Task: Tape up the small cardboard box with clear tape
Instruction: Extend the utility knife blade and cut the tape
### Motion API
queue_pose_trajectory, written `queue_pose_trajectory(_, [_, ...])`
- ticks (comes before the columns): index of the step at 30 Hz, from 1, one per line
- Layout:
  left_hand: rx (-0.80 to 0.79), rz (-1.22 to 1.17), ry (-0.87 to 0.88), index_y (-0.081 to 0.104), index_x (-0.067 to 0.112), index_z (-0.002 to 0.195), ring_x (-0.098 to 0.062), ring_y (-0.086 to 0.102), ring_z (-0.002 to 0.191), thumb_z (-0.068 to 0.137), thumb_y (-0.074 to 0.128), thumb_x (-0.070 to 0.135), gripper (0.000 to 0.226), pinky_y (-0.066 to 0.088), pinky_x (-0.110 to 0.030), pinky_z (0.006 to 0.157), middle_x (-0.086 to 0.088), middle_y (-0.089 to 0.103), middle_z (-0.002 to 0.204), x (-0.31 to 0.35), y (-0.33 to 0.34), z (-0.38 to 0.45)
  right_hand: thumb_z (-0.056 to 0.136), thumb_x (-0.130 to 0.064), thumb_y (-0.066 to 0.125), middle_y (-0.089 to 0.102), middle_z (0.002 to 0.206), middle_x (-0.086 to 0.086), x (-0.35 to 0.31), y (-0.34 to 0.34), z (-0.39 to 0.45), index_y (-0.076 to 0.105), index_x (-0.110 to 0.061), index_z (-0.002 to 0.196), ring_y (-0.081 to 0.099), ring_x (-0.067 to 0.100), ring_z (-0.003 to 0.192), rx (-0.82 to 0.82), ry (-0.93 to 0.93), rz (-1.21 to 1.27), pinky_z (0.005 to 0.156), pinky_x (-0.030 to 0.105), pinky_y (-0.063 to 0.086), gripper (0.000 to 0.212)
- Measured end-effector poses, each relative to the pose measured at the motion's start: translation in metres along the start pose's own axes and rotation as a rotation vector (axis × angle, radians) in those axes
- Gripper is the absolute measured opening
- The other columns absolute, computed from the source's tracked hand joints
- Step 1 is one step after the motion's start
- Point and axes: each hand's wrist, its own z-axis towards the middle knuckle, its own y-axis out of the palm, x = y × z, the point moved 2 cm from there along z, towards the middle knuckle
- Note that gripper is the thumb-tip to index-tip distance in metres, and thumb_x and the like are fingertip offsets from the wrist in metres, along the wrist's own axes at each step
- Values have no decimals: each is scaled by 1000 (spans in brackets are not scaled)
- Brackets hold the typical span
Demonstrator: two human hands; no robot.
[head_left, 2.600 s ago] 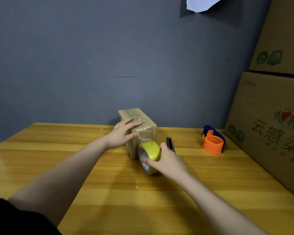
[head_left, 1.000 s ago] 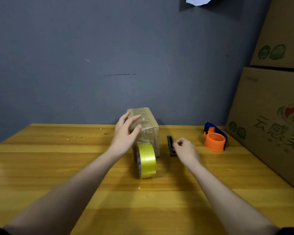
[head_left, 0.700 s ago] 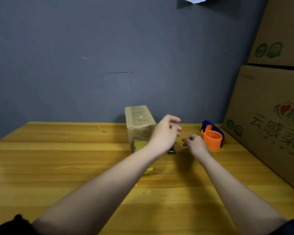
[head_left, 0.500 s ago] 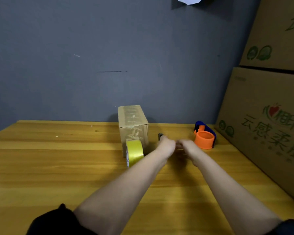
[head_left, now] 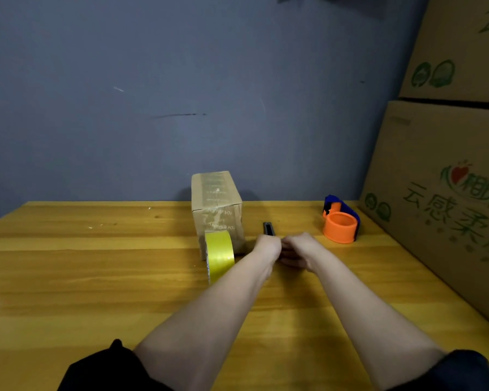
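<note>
The small cardboard box (head_left: 216,204) stands at the back of the wooden table (head_left: 96,277), with shiny clear tape over its top and front. A yellowish tape roll (head_left: 219,255) stands on edge against the box's front. Right of it lies a dark box cutter (head_left: 268,228), its far end showing beyond my knuckles. My left hand (head_left: 267,246) is closed over the cutter's near part. My right hand (head_left: 297,249) meets it from the right with fingers curled on the same cutter. The grip itself is hidden by both hands.
An orange and blue tape dispenser (head_left: 340,224) sits at the back right. Large printed cartons (head_left: 449,193) are stacked along the table's right side. A grey wall (head_left: 181,94) runs right behind the box.
My right hand let go of the tape roll and went to the box cutter. My left hand left the box top and crossed right to join it. The roll stays against the box.
</note>
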Motion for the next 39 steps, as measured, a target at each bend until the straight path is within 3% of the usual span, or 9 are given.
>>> queue_pose_trajectory(3, [3, 101, 34, 45, 4, 128, -13, 36, 64, 100, 25, 11, 35, 33, -25, 60, -6, 44, 75, -6, -7, 5, 88, -10, 60, 59, 69, 9, 3, 1, -3, 56, -6, 75, 55, 16, 59, 16, -8, -109, 40, 20, 49, 14])
queue_pose_trajectory(8, [-26, 0, -7, 38, 4, 136, -20, 49, 82, 96, 33, 8, 40, 40, -28, 74, -19, 54, 127, -10, -3, 1, 90, -14, 58, 58, 68, 9, 3, 3, -20, 54, -9, 69, 55, 17, 59, -27, -23, -173, 52, 26, 48, 22])
queue_pose_trajectory(13, [-15, -100, 76, 34, 10, 139, -28, 55, 116, 95, 40, 10, 44, 41, -28, 87, -20, 52, 134, -26, -2, -5, 95, -11, 48, 61, 75, 10, 14, -3, -39, 57, -8, 89, 60, 18, 67, -129, -32, 68, 44, 21, 54, 11])
queue_pose_trajectory(16, [-14, -87, 159, 40, 10, 137, -14, 58, 89, 96, 43, 15, 42, 44, -23, 80, -16, 53, 132, -44, -3, -6, 96, -11, 43, 57, 70, 8, 31, -6, -46, 50, -12, 94, 56, 16, 60, -102, -84, 174, 39, 22, 47, 7])
queue_pose_trajectory(19, [13, -72, 276, 47, 12, 134, -8, 61, 87, 97, 44, 16, 37, 50, -18, 80, -10, 54, 126, -57, -4, -9, 94, -13, 39, 50, 58, 6, 47, 1, -53, 44, -13, 94, 47, 14, 43, -94, -144, 294, 39, 21, 34, 5])
queue_pose_trajectory(23, [-105, -168, 358, 55, 10, 116, -4, 47, 33, 99, 39, 11, 23, 44, -20, 33, -2, 47, 62, -61, -11, -22, 95, -9, 32, 44, 56, 8, 54, 13, -68, 39, -14, 91, 38, 14, 31, -165, -220, 428, 35, 17, 27, 10])
queue_pose_trajectory(31, [-174, -227, 438, 56, 16, 116, -15, 44, 34, 99, 42, 15, 22, 42, -24, 34, 4, 45, 46, -66, -21, -24, 97, -8, 33, 51, 60, 7, 58, 11, -78, 50, -9, 101, 47, 17, 43, -359, -317, 387, 42, 26, 36, 18])
queue_pose_trajectory(36, [-159, -282, 441, 58, 13, 110, -4, 46, 40, 98, 43, 10, 20, 32, -14, 33, -8, 59, 75, -65, -26, -24, 95, -2, 39, 66, 71, 8, 59, 8, -76, 52, -11, 111, 64, 20, 59, -510, -285, 356, 51, 25, 51, 22])
queue_pose_trajectory(39, [-150, -273, 457, 60, 20, 106, -21, 49, 54, 97, 46, 12, 19, 35, -18, 36, -9, 65, 84, -68, -27, -21, 92, -1, 46, 65, 74, 7, 59, 7, -75, 51, -11, 115, 63, 18, 60, -546, -299, 344, 51, 25, 51, 26])
